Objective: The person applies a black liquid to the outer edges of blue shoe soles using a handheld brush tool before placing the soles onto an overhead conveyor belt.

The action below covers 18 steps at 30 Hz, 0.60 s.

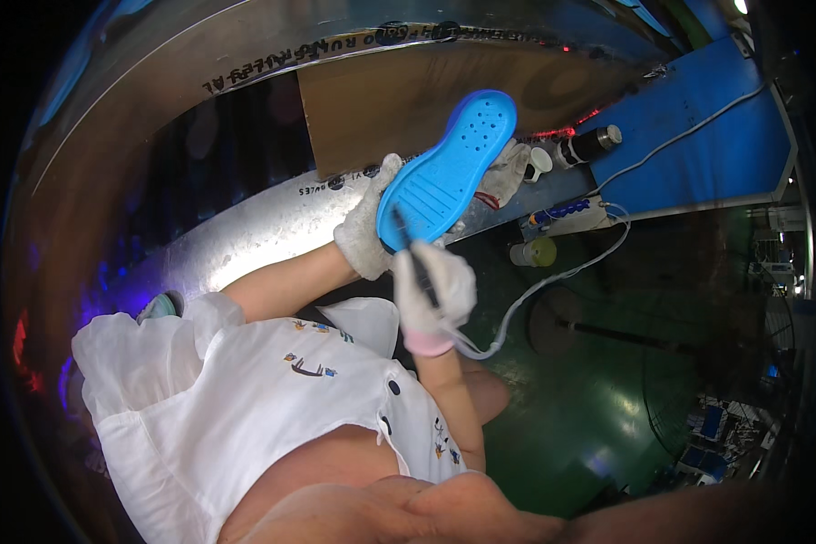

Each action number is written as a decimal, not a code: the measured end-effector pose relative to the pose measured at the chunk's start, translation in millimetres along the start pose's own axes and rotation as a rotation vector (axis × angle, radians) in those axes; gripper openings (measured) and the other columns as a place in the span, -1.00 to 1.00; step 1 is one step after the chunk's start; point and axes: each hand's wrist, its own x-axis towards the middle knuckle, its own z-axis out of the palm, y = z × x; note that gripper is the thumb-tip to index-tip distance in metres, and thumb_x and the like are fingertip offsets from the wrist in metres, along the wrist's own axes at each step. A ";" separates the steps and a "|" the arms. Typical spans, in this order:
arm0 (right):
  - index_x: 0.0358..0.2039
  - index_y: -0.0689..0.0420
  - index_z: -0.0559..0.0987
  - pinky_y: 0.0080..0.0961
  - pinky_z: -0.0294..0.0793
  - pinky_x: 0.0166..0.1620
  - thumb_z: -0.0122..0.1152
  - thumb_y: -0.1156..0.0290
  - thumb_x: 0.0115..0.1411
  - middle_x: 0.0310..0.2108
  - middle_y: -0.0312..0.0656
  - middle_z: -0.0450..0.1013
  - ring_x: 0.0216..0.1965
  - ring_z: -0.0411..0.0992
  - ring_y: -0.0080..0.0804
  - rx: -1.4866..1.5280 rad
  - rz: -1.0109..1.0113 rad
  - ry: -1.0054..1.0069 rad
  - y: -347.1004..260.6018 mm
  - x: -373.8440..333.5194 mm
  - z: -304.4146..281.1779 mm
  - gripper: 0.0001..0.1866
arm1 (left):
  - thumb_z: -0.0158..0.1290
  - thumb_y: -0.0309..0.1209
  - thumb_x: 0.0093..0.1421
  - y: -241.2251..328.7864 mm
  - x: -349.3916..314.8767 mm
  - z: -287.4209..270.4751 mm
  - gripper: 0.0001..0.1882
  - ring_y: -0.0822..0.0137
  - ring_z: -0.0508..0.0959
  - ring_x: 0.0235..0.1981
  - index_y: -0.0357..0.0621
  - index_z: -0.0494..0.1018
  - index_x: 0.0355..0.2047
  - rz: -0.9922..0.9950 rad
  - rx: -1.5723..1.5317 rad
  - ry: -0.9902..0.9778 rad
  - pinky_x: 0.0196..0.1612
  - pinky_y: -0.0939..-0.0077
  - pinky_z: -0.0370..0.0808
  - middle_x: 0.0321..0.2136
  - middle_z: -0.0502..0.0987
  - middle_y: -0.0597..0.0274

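My left hand (367, 227), in a white knit glove, grips a bright blue shoe sole (440, 177) by its left edge. The sole tilts up and away, its face toward me, with small holes at the far end and raised ridges across the near half. In my right hand (440, 286), also gloved and blurred by motion, is a slim black pen-shaped tool (419, 272). Its tip lies over the near end of the sole; I cannot tell whether it touches. A pale hose (539, 288) runs from near my right wrist toward the bench.
A shiny metal ledge (236, 222) runs beyond my arms, with a brown cardboard sheet (363, 109) behind it. Right of the sole are a crumpled glove (506, 172), a white cup (539, 163) and a dark flask (589, 147). A yellow-lidded jar (539, 252) sits lower, by a blue panel (698, 136).
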 end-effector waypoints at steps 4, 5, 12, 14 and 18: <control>-0.31 0.23 0.62 -0.48 0.52 -0.17 0.37 0.60 0.09 -0.31 -0.18 0.59 -0.32 0.54 -0.45 0.536 0.598 0.155 5.7 10.8 3.8 -0.86 | -0.20 0.31 0.30 15.5 10.1 -25.9 -0.24 0.22 0.63 -0.26 -0.04 0.32 0.22 -0.082 0.084 -0.091 -0.36 0.29 0.63 -0.14 0.58 0.03; -0.30 0.23 0.62 -0.47 0.52 -0.16 0.35 0.62 0.09 -0.30 -0.17 0.59 -0.29 0.54 -0.42 0.467 0.542 0.086 18.1 9.7 -2.8 -0.86 | -0.22 0.33 0.30 22.7 3.3 -4.1 -0.22 0.27 0.64 -0.31 -0.04 0.34 0.21 -0.099 0.167 -0.041 -0.44 0.33 0.63 -0.18 0.60 0.06; -0.31 0.11 0.66 -0.37 0.51 -0.19 0.44 0.45 -0.03 -0.24 -0.19 0.61 -0.29 0.52 -0.16 0.139 -0.120 -0.410 17.7 40.8 -42.7 -0.78 | -0.03 0.13 0.29 62.6 16.7 -12.9 -0.30 0.21 0.60 -0.09 -0.09 0.29 0.26 -0.330 0.522 -0.112 -0.07 0.35 0.60 -0.03 0.56 -0.01; -0.31 0.09 0.65 -0.37 0.48 -0.18 0.42 0.43 0.00 -0.26 -0.26 0.61 -0.29 0.51 -0.21 0.256 0.066 -0.255 30.5 36.1 -31.9 -0.80 | 0.02 0.07 0.29 72.3 26.5 -7.3 -0.29 0.15 0.58 0.03 -0.12 0.26 0.29 -0.352 0.587 -0.153 0.06 0.33 0.57 0.05 0.53 -0.06; -0.26 0.09 0.66 -0.40 0.40 -0.09 0.45 0.53 -0.07 -0.19 -0.24 0.61 -0.24 0.50 -0.28 -0.092 -0.305 -0.447 -2.0 41.5 -41.9 -0.71 | -0.09 -0.15 0.41 73.3 69.4 -54.6 -0.47 0.30 0.28 0.33 -0.13 0.29 0.29 -0.110 0.786 -0.315 0.37 0.38 0.21 0.29 0.31 0.16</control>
